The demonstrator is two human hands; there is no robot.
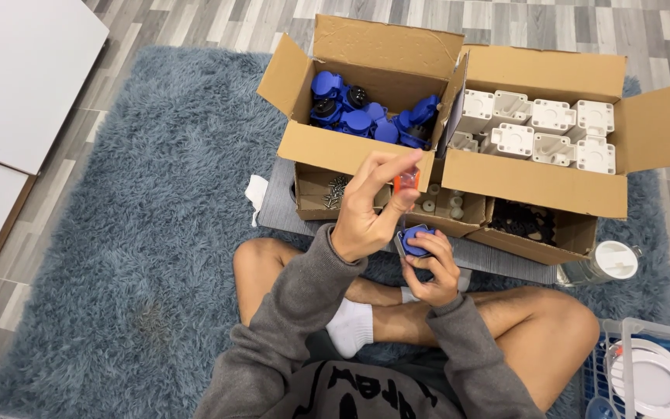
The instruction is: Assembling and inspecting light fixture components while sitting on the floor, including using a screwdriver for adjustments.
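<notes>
- Two hands busy over crossed legs, near the front edge of a fluffy blue rug (133,256).
- Left hand (366,209) up high, fingers pinched shut on an orange screwdriver (406,181), only a bit of its handle showing.
- Right hand (430,268) lower, curled tight round a blue socket part (415,240), held just above the lap.
- Screwdriver straight above the blue part; tip hidden, so cannot tell if touching.
- Just past the hands, a grey board (277,206) flat on the rug, carrying small open boxes.
- Small box of screws (335,192) at the left end of the board.
- Small box of little white rings (443,203) in the middle, and a small box of black bits (523,219) at the right end.
- Big cardboard box of blue parts (366,116) behind them, toward the back edge of the rug.
- Big cardboard box of white square parts (552,132) touching its right side.
- Clear jar with a white lid (610,261) lying at the right edge of the rug.
- Basket with round white lights (653,372) at the front right corner.
</notes>
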